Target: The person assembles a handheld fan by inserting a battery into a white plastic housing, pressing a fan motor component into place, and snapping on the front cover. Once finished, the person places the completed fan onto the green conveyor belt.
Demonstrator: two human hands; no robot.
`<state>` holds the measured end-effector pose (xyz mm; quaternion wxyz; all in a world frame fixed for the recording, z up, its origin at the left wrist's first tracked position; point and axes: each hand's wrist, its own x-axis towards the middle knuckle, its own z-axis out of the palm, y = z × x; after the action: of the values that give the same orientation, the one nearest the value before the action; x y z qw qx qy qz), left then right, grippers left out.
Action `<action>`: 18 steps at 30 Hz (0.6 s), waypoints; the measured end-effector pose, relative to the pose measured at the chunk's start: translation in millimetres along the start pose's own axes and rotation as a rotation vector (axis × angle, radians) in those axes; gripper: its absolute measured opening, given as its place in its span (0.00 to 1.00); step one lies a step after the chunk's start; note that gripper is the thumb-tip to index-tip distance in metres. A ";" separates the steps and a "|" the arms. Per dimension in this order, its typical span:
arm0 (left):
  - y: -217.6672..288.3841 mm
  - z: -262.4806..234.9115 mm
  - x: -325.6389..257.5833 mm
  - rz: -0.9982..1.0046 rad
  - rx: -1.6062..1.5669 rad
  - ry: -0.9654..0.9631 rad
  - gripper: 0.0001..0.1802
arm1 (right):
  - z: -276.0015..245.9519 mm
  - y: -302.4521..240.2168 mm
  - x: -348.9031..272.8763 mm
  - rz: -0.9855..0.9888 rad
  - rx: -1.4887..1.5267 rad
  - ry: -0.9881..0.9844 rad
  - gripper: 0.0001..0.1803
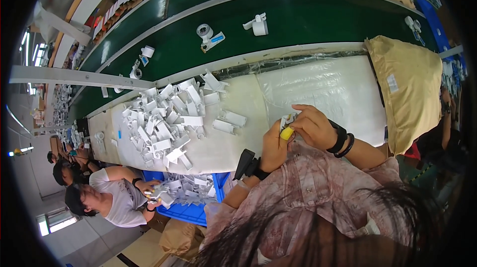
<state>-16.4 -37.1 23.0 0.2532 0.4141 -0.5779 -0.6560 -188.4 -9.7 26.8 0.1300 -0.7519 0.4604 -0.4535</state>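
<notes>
In front of my chest, both hands meet around a small white-and-grey plastic part (287, 119) with a yellow piece (286, 133) at its lower end. My left hand (274, 148) is closed on it from the left. From the right, the fingers of my right hand (317, 127) curl over and press against the same part. Its exact kind is hidden by my fingers. To the left on the pale worktable (238, 150) lies a heap of white plastic housings (166, 118), with two loose housings (229, 121) between the heap and my hands.
Beyond the table runs a green conveyor belt (298, 16) carrying several white assemblies (258, 24). A brown paper sack (410, 88) stands at the right. Left of me is a blue crate (186, 213) of white parts, where a co-worker (117, 195) handles a white piece.
</notes>
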 end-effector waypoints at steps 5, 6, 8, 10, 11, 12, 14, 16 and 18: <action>-10.6 -5.4 -1.7 0.054 0.211 0.040 0.14 | 6.2 -2.8 -0.2 -0.002 -0.014 0.045 0.10; -9.7 -6.4 -2.0 0.053 0.209 0.035 0.14 | 7.3 -3.6 -0.9 0.003 -0.017 0.046 0.10; -6.3 -6.8 -1.7 0.091 0.268 0.038 0.15 | 8.2 -3.6 -2.0 -0.020 -0.022 0.060 0.11; -10.6 -7.1 -4.5 0.108 0.234 0.040 0.14 | 7.5 -4.0 -0.9 -0.027 -0.011 0.054 0.11; -12.0 -7.0 -6.2 0.126 0.199 0.040 0.14 | 6.6 -4.7 -0.4 -0.034 -0.002 0.049 0.12; -11.1 -7.3 -7.2 0.130 0.199 0.041 0.14 | 4.4 -3.6 0.3 -0.037 -0.003 0.050 0.12; -7.6 -7.8 -10.5 0.032 -0.039 -0.054 0.17 | -2.7 -2.7 0.3 -0.099 0.050 -0.012 0.12; -4.7 -6.1 -13.4 0.044 -0.098 -0.080 0.20 | -7.8 -7.4 0.0 -0.124 0.030 -0.008 0.11; -4.2 -5.3 -16.1 0.058 -0.156 -0.109 0.22 | -13.6 -13.7 -0.3 -0.149 0.008 -0.005 0.11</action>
<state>-2.8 -26.1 23.0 0.2719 0.3401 -0.5495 -0.7131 -191.4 1.0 42.5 0.1000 -0.7848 0.4009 -0.4620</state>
